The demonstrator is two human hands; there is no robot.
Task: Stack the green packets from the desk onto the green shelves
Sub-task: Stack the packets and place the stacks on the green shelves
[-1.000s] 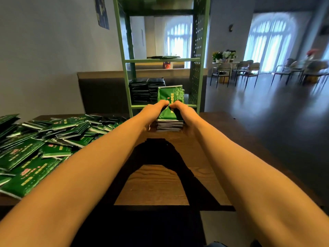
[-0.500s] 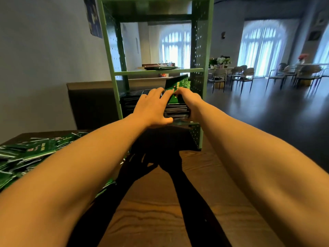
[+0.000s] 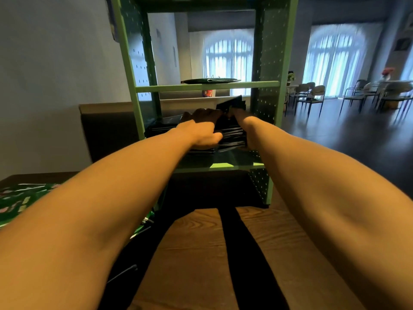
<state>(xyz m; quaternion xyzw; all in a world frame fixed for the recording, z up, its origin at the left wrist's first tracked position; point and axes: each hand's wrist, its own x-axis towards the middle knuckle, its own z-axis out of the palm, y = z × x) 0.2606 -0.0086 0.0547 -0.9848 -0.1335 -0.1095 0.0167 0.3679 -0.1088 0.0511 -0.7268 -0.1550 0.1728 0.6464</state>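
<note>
Both my arms reach into the green shelf unit (image 3: 266,90). My left hand (image 3: 201,130) and my right hand (image 3: 244,128) grip a stack of packets (image 3: 232,133) from either side, just above the lower shelf board (image 3: 223,167). The stack looks dark in the shelf's shade, and its top packet tilts up at the back. More stacked packets (image 3: 165,127) sit on the same shelf to the left. Loose green packets (image 3: 20,200) lie on the wooden desk (image 3: 201,253) at the left.
A flat dark item (image 3: 210,81) lies on the shelf board above. A grey wall stands at the left. Chairs and tables (image 3: 312,97) stand on the dark floor at the right, before tall windows.
My hands have lifted the stack of packets from the desk and carried it forward into the shelf unit. The view has moved closer to the shelf.
</note>
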